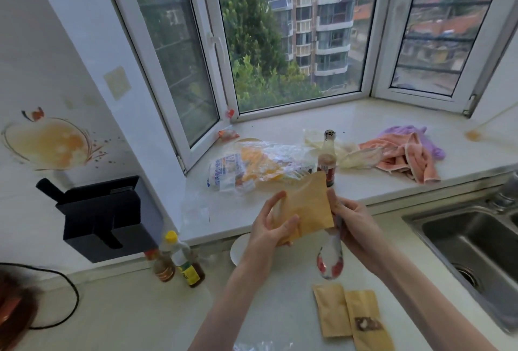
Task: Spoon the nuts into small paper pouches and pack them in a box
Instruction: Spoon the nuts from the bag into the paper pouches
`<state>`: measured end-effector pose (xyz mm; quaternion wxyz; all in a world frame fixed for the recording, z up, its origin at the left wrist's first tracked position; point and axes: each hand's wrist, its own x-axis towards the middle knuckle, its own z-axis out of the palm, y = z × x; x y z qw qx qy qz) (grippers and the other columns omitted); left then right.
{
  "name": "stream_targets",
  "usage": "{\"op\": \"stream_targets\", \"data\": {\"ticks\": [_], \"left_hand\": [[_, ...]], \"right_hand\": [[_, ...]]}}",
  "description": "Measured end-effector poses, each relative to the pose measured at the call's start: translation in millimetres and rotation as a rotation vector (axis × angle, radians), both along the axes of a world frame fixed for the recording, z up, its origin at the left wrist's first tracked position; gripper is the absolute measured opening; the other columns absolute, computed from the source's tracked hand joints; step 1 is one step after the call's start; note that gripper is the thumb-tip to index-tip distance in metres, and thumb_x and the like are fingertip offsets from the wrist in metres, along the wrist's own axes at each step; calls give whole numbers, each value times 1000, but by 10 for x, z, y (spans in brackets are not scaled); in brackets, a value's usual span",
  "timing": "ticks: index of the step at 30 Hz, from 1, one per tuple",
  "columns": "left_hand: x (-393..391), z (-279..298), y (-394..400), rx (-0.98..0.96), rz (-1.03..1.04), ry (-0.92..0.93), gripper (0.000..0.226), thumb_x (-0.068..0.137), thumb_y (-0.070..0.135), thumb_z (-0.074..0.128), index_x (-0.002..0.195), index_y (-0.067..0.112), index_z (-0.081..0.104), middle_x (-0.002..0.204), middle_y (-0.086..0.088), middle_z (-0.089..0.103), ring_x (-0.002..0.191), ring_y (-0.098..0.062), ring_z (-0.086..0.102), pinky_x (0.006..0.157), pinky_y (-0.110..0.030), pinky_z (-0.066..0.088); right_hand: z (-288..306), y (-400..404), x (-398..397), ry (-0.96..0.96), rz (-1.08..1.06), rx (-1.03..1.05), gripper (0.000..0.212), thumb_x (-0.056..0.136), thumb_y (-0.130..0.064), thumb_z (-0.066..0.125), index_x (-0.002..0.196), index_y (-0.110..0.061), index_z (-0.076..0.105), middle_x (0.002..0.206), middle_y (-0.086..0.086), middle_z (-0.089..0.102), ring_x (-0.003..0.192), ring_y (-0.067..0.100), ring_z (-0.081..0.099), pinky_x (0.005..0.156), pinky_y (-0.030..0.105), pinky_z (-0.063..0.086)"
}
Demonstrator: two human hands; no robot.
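Far left: black knife block (103, 217) on wall, oil bottles (179, 261) below on bench (126, 308). Left hand (270, 227) grips paper pouch (304, 212) mid-air over bench edge, fingers (273, 203) behind it, thumb in front, clamped on its lower left corner. Right hand (354, 223) touches pouch's right edge, fingers curled round spoon (330, 259) handle; bowl hangs down. Two more pouches (350, 315) flat on bench below the spoon, side by side. Sink (473, 241) at right. Nuts not visible.

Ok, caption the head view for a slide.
Left hand holds tan paper pouch; right hand grips red-and-white spoon.
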<state>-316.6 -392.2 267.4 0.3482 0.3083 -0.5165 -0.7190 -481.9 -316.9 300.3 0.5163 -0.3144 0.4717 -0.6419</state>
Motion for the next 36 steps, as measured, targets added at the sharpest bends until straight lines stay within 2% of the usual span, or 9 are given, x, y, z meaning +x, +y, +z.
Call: {"op": "stream_targets", "data": {"ticks": [10, 14, 17, 21, 25, 29, 31, 33, 36], "left_hand": [[268, -264, 301, 85, -25, 76, 63, 69, 29, 87, 125, 41, 61, 123, -9, 64, 86, -19, 67, 58, -26, 51], [419, -372, 410, 63, -50, 51, 64, 69, 28, 87, 125, 41, 60, 120, -3, 67, 82, -14, 64, 59, -26, 49], [535, -385, 518, 44, -55, 9, 59, 72, 22, 84, 123, 39, 62, 113, 3, 70, 76, -12, 62, 58, -25, 49], [712, -300, 549, 1, -64, -50, 57, 74, 22, 82, 125, 37, 61, 109, 7, 71, 80, -14, 65, 60, -26, 50], [839, -229, 556, 19, -108, -112, 57, 77, 27, 81, 128, 41, 60, 119, 1, 69, 103, -13, 68, 76, -21, 54], [870, -229, 654, -279, -48, -433, 44, 86, 31, 73, 128, 34, 61, 140, 8, 52, 128, -9, 49, 106, -34, 43], [902, -181, 722, -320, 5, -370, 26, 90, 31, 69, 115, 24, 70, 115, 7, 70, 104, -11, 66, 88, -29, 55], [967, -99, 757, -326, 25, -318, 22, 92, 35, 66, 106, 18, 71, 95, 3, 74, 82, -13, 72, 68, -29, 59], [1069, -36, 703, -434, 35, -405, 23, 93, 37, 64, 102, 16, 69, 84, -1, 73, 67, -14, 72, 57, -31, 60]], "right_hand": [[-15, 304, 352, 143, -82, 20, 62, 84, -32, 62, 101, 25, 47, 85, 17, 48, 80, 28, 42, 63, 30, 37], [-88, 446, 488, 271, -160, 79, 25, 93, -17, 58, 86, 4, 70, 70, 13, 50, 69, 25, 43, 60, 31, 35], [-106, 541, 555, 409, -166, 110, 32, 95, -13, 56, 70, -16, 75, 55, 1, 44, 50, 12, 37, 49, 23, 28], [-21, 558, 659, 545, -76, 128, 37, 93, -6, 51, 61, -15, 65, 50, -2, 40, 44, 9, 30, 42, 18, 21], [-20, 567, 798, 602, -44, 75, 28, 91, -4, 50, 68, -1, 66, 44, -11, 46, 44, 4, 35, 42, 10, 26], [-134, 537, 1022, 774, -66, 50, 27, 86, -6, 54, 63, -5, 68, 49, 3, 53, 46, 5, 38, 49, 19, 30], [-169, 493, 1103, 859, -86, 53, 28, 85, -6, 54, 59, -5, 65, 54, 15, 56, 48, 10, 36, 49, 27, 29], [-195, 447, 1168, 929, -88, 38, 35, 85, -5, 55, 52, -13, 59, 48, 3, 51, 47, 8, 35, 49, 25, 28], [-194, 422, 1258, 951, -40, 19, 35, 86, -4, 54, 52, -10, 56, 47, 2, 45, 48, 11, 34, 50, 28, 27]]}}
